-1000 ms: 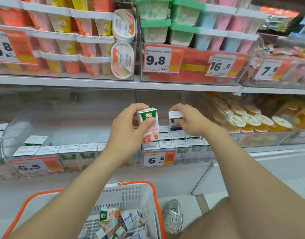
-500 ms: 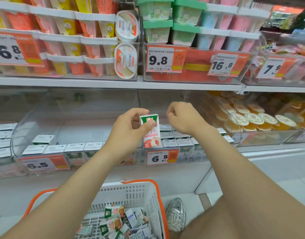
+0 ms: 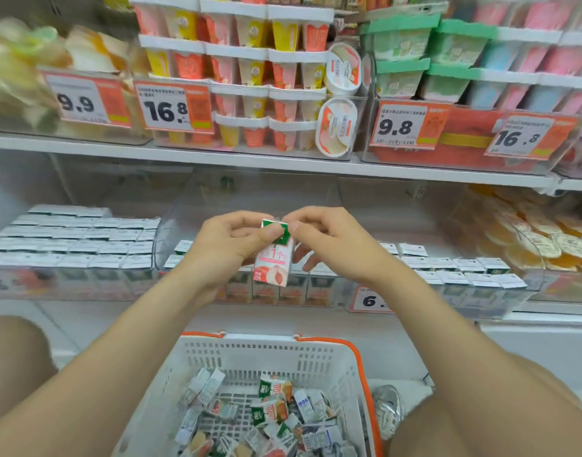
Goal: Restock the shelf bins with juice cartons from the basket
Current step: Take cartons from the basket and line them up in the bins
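Head view: left hand [image 3: 228,247] and right hand [image 3: 330,242] both pinch one small green-topped pink cardboard juice carton [image 3: 272,263] between them; white plastic orange-rimmed basket [image 3: 266,345] sits below both hands

The one camera sits on the person's head. It looks forward and down, very near the shelf bins [image 3: 447,293], with the basket [image 3: 260,342] right below it. The top left corner looks smeared, maybe too blurry to read.
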